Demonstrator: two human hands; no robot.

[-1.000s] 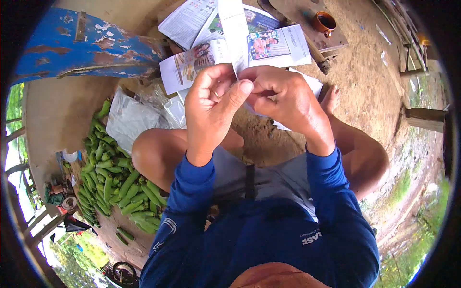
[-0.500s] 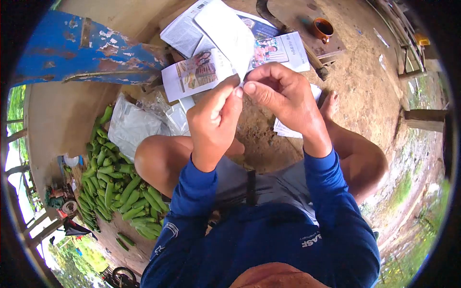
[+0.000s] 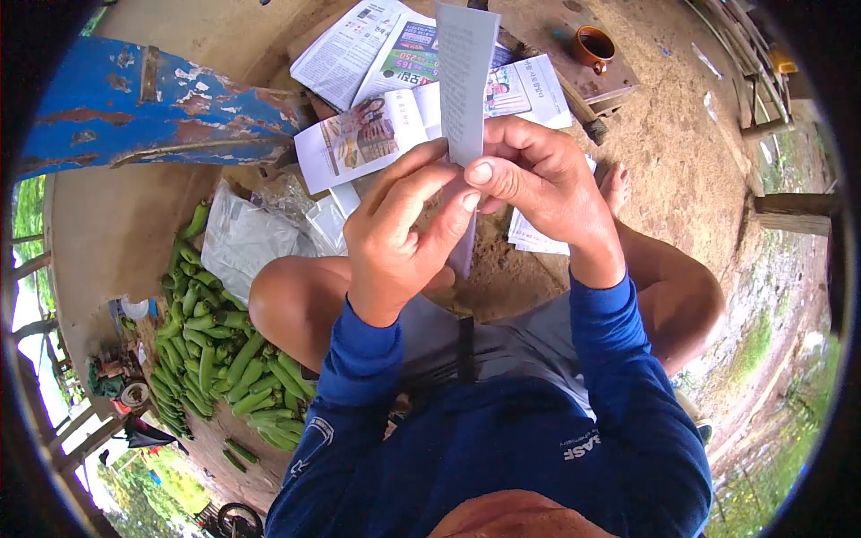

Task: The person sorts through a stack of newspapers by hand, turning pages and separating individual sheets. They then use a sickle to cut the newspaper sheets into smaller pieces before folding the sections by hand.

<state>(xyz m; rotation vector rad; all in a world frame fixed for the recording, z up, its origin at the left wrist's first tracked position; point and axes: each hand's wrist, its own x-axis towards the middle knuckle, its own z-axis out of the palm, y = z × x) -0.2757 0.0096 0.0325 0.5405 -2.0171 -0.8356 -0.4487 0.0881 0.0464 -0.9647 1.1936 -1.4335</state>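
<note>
Paper strip (image 3: 465, 85) upright at 12 o'clock from the hands, long and narrow, crease at its edge, looks folded. Right hand (image 3: 560, 193) pinches its lower part, thumb on the near face, fingers behind. Left hand (image 3: 390, 238) half curled, fingertips by the strip's left edge, thumb apart; can't tell if it grips. Pale paper end hangs below the fingers, toward 6 o'clock.

Progress, as judged: narrow shape is formed on this one piece; whether the fold is finished can't be told. Other paper lies flat and loose: newspapers (image 3: 350, 54) at 11, picture sheet (image 3: 359, 143) at 10, second picture sheet (image 3: 529, 85) at 1, white papers (image 3: 538, 235) at 4, partly behind the right wrist.

Edges: strip top overlaps the papers in view, gap unclear. Wooden board (image 3: 619, 85) at 2 with cup (image 3: 595, 48), dark contents, near its edge. Foot (image 3: 615, 188) at 3, close to right hand. Knees flank both forearms. Plastic bags (image 3: 251, 235) at 8 to 9, green vegetables (image 3: 211, 359) at 8. Widest room: bare ground (image 3: 686, 161) at 3, past the foot.
</note>
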